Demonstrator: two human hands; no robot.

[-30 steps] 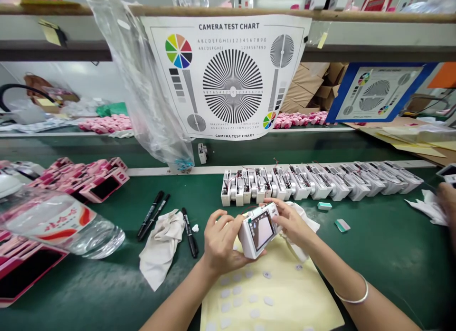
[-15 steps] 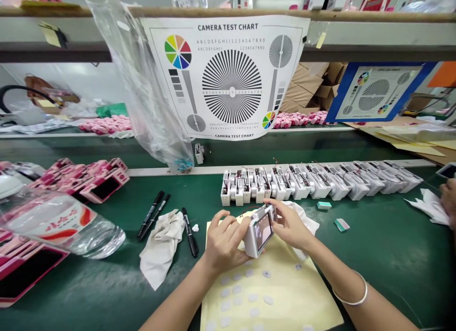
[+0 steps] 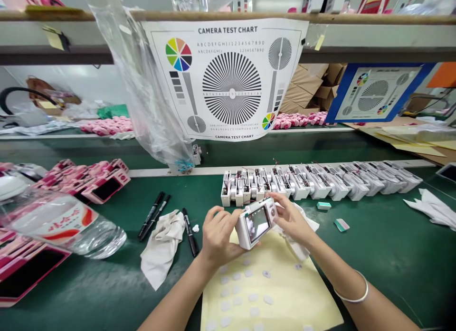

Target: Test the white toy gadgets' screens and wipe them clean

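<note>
- The left hand [image 3: 218, 240] has its fingers curled around the left end of a white, boxy plastic camera [image 3: 255, 224], thumb beneath.
- The right hand [image 3: 291, 222] has its fingers partly bent, gripping the camera's other end.
- The camera tilts between both sets of fingers, above a yellow paper sheet [image 3: 285, 297].
- Beyond the fingers stands a row of white, open-topped plastic camera bodies [image 3: 302, 192].
- The step in hand seems to be viewing the lit screen; the next move likely calls for steady two-sided support.
</note>
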